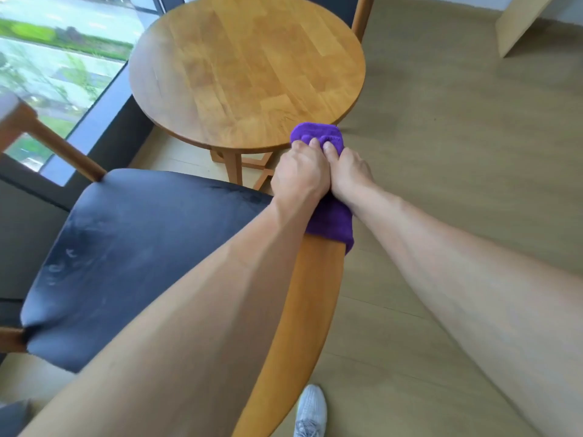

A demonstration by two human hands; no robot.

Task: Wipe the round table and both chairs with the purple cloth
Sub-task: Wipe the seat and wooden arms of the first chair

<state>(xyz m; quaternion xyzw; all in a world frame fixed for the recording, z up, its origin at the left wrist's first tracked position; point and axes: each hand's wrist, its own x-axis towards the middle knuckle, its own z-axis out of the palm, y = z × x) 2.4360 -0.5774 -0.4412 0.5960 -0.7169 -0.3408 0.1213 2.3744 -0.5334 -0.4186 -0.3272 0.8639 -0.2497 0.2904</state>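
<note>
The purple cloth is wrapped over the far end of the near chair's curved wooden backrest. My left hand and my right hand sit side by side on it, fingers curled round the cloth and the rail. The chair's dark padded seat lies to the left under my left forearm. The round wooden table stands just beyond the hands. A second chair's wooden post shows behind the table.
A large window runs along the left, with a dark sill below. Light wood floor spreads to the right. A pale board leans at top right. My grey shoe is at the bottom.
</note>
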